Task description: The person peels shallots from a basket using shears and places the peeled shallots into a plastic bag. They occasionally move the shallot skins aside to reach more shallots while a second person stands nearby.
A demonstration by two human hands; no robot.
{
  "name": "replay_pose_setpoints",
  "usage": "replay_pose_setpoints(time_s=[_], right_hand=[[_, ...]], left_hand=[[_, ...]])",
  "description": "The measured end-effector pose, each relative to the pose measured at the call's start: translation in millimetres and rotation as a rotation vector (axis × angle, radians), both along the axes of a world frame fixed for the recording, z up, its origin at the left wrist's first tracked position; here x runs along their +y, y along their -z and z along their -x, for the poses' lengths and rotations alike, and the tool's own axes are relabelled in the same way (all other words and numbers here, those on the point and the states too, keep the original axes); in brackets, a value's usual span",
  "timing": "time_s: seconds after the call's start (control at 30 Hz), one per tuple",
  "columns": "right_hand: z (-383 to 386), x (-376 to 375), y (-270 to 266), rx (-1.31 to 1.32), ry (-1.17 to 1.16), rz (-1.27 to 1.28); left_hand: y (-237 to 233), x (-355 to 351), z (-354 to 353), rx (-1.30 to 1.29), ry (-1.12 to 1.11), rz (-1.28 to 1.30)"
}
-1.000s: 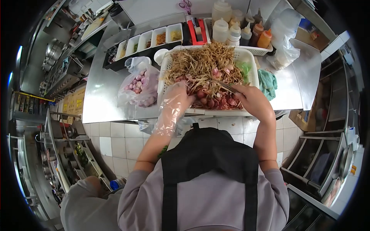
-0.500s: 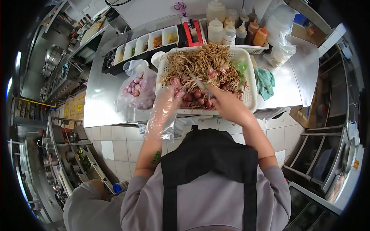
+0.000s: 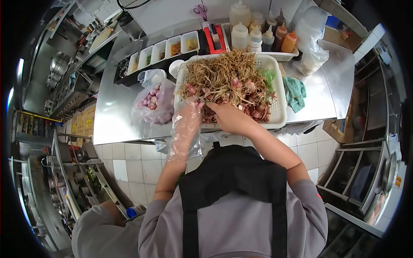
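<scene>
My left hand point(image 3: 188, 114), in a clear plastic glove, is closed around a shallot point(image 3: 199, 103) at the basket's near left edge. My right hand point(image 3: 229, 117) is bare and curled against it, fingertips meeting the left hand's. The knife seen in my right hand just before is mostly hidden now by the fingers. Both hands are over a white plastic basket point(image 3: 279, 116), heaped with dry shallot roots and stalks point(image 3: 219, 71) and reddish shallots point(image 3: 256, 112). Left of the basket, a clear plastic bag point(image 3: 159, 114) contains peeled shallots point(image 3: 150, 99).
Behind the basket are white ingredient trays point(image 3: 174, 47), a red holder point(image 3: 214, 38) with purple scissors point(image 3: 200, 10), and several squeeze bottles point(image 3: 289, 42). A green cloth point(image 3: 294, 92) and a filled plastic bag point(image 3: 313, 59) lie right on the steel table point(image 3: 325, 103). Another person's leg point(image 3: 101, 225) is at lower left.
My right hand has moved left with the knife, from above the basket's middle to my left hand. The knife blade, visible before, is now hidden. My left hand stays near the same spot.
</scene>
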State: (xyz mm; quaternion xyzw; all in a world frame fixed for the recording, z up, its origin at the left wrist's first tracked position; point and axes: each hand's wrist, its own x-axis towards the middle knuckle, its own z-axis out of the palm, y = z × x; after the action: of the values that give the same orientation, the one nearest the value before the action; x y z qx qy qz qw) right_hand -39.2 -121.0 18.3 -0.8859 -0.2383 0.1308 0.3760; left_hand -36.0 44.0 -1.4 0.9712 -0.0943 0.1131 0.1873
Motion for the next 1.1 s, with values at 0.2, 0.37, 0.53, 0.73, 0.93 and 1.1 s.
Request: replay_pose_setpoints(time_s=[0.2,0.37,0.53,0.73,0.93,1.1], right_hand=[[-14,8,30,-0.091,-0.08,-0.03],[-6,-13,9,-0.123,0.118,-0.133],[2,-74,-26,-0.089,0.235,-0.164],[5,-77,-29,-0.188,0.389,-0.365],[-4,-52,-16,-0.335,0.251,-0.542],[-10,-47,-17,-0.19,0.36,-0.63]], left_hand=[[-8,-15,1,-0.054,0.045,0.274],[-41,-37,-7,-0.067,0.264,0.672],[-41,-23,-22,0.475,0.245,1.371],[-34,-38,-23,0.603,0.193,1.772],[25,-36,-47,0.968,0.484,2.434],[22,-32,-48,1.151,0.535,2.508]])
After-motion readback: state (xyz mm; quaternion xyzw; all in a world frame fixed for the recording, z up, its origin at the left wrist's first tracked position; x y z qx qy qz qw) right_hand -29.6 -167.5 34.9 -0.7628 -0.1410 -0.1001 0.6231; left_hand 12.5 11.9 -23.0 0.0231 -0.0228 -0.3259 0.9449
